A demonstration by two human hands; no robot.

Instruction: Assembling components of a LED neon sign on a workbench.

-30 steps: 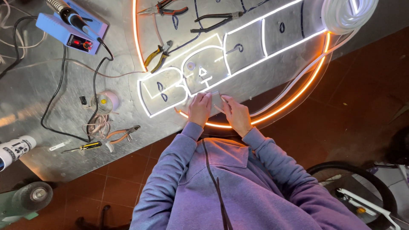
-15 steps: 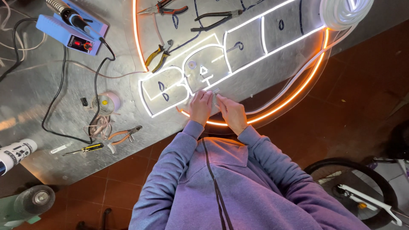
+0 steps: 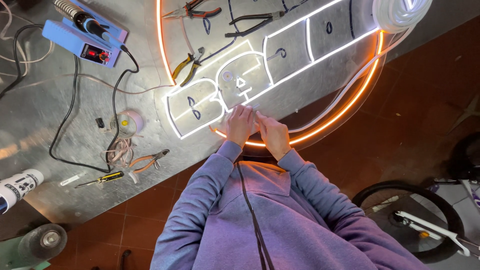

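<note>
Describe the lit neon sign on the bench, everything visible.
The neon sign is a round clear panel lying flat on the grey metal bench. An orange glowing strip rings its edge; white glowing strips form outlined shapes inside. Pliers rest on it. The left hand and right hand press its near edge.

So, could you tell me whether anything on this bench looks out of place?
Mostly no. The loose white tube trails off the coil across the lit round sign, untucked; both hands press near its end.
</note>
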